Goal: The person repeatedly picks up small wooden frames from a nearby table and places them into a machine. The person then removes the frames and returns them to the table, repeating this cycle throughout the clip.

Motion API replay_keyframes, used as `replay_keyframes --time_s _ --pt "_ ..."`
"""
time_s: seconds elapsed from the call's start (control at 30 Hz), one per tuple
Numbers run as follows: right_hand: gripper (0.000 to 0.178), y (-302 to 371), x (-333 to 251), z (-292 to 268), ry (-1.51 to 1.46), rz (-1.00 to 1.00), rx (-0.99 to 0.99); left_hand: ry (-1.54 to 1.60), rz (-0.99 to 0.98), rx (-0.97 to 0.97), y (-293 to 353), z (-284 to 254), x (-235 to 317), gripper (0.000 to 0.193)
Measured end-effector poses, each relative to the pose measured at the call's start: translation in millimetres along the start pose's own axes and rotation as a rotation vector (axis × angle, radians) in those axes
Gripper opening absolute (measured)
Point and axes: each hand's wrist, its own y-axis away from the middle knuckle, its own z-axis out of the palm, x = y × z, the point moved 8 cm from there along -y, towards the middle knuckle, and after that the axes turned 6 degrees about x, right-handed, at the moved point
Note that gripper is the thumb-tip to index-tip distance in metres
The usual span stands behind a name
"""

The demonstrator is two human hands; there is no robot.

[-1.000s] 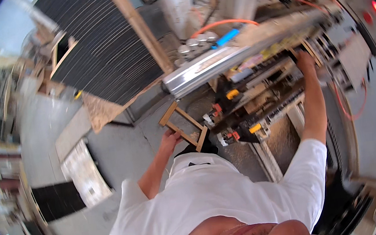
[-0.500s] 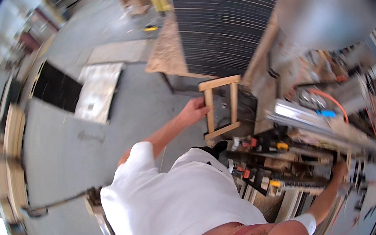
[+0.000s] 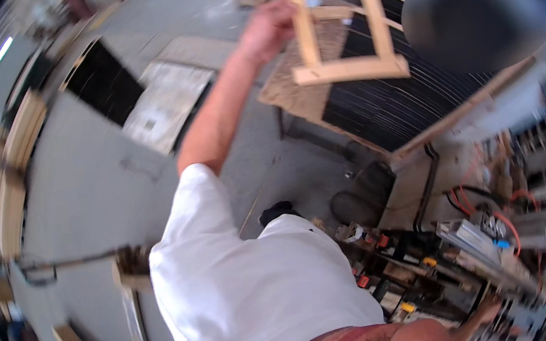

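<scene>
My left hand (image 3: 273,29) is closed around one side bar of a rectangular wooden frame (image 3: 351,70). It holds the frame up at arm's length, over the table with the black-slatted panel (image 3: 391,96). Pale bars make up the frame, and its middle is open. At the lower right, my right arm (image 3: 480,321) reaches out low beside the cluttered bench. The fingers of that hand cannot be made out among the things there.
Clamps with red and yellow parts (image 3: 408,306) and metal bars (image 3: 479,247) crowd the bench at right. An orange hose (image 3: 507,229) curves over it. A black panel (image 3: 103,82) and a whitish board (image 3: 168,105) lie at left. Stacked boards (image 3: 9,212) line the far left.
My left hand has raised the wooden frame from beside the table's near corner up and away, over the table. My view has shifted, and my right arm now shows lower in the picture.
</scene>
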Motion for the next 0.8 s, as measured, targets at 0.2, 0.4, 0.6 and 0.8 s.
replay_keyframes --time_s 0.2,0.4,0.6,0.8 --pt "0.021 100 -134 -162 -0.955 0.246 0.23 0.04 -0.097 -0.103 -170 -33 -7 0.032" --pt "0.011 207 -235 -197 -1.179 0.222 0.1 -0.107 -0.346 -0.208 -259 25 -98 0.032" --pt "0.014 280 -283 -173 -1.142 0.374 -0.082 -0.741 -0.15 -0.147 -242 51 -112 0.044" --pt "0.018 344 -342 -117 -1.106 0.186 -0.277 -0.454 0.173 -0.312 -146 57 -63 0.047"
